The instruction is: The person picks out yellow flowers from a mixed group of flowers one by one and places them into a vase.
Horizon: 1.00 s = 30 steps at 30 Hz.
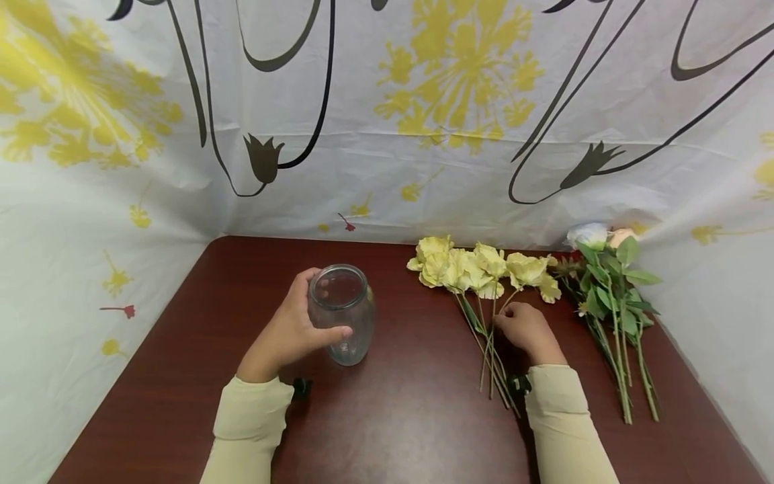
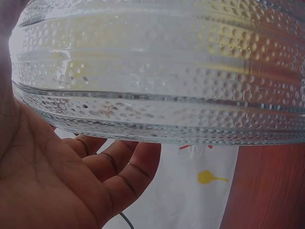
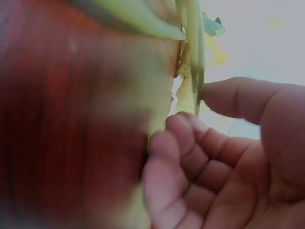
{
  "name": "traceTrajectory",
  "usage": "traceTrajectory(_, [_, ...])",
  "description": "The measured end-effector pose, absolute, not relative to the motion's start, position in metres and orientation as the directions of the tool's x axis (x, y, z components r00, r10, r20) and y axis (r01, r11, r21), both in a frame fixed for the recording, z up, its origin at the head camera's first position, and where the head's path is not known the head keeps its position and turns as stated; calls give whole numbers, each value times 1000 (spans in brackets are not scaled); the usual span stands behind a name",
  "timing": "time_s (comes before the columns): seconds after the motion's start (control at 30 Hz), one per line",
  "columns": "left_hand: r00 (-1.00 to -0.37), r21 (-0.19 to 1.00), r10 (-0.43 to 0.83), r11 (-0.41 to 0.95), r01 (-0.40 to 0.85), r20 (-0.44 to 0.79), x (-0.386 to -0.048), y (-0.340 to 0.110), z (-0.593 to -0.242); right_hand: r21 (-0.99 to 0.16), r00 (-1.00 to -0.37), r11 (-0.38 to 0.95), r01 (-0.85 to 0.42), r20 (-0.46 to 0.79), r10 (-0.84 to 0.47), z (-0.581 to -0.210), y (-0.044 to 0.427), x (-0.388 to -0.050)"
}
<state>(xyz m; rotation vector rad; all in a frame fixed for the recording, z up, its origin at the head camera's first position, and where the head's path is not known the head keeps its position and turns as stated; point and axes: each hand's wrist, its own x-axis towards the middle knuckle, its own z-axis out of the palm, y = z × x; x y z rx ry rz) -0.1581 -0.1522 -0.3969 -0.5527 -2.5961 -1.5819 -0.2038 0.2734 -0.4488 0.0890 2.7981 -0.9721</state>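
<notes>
Left hand (image 1: 291, 336) gripping dimpled glass vase (image 1: 349, 314), thumb and fingers spreading round sides. Right hand (image 1: 527, 329) pinching yellow flower stem (image 3: 193, 52), other fingers curling.

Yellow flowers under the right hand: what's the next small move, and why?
Probably lift one of the yellow flowers gently clear of the others with the right hand, then pause: its fingertips are at the stems, which cross one another and might snag. The left hand grips the glass vase, which has no stems in it.
</notes>
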Motion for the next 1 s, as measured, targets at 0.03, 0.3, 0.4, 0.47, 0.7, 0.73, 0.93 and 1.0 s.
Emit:
traceTrajectory(0.03, [-935,850,274,413,326,225,-158,-152,-397,-631,-980,765,128,-198,0,-449,273,-203])
traceTrajectory(0.3, [-932,855,278,398,333,234,-158,-152,-397,-752,-977,637,168,-215,3,-442,274,-197])
traceTrajectory(0.4, [-931,858,278,391,333,234,-158,-151,-397,-769,-984,625,135,-178,-7,-436,274,-195])
traceTrajectory(0.47, [-932,858,276,393,331,233,-158,-151,-397,-782,-989,613,113,-148,-7,-430,273,-194])
traceTrajectory(0.7, [-933,855,276,400,329,229,-158,-152,-397,-823,-998,566,39,-59,-17,-405,268,-185])
traceTrajectory(0.73, [-934,856,276,400,328,229,-158,-152,-397,-829,-999,558,24,-44,-23,-402,267,-183])
traceTrajectory(0.93, [-934,857,274,400,326,227,-157,-152,-396,-877,-996,475,-69,36,-78,-391,260,-177])
traceTrajectory(1.0, [-933,850,270,408,334,236,-157,-152,-396,-890,-994,446,-91,55,-93,-390,258,-175])
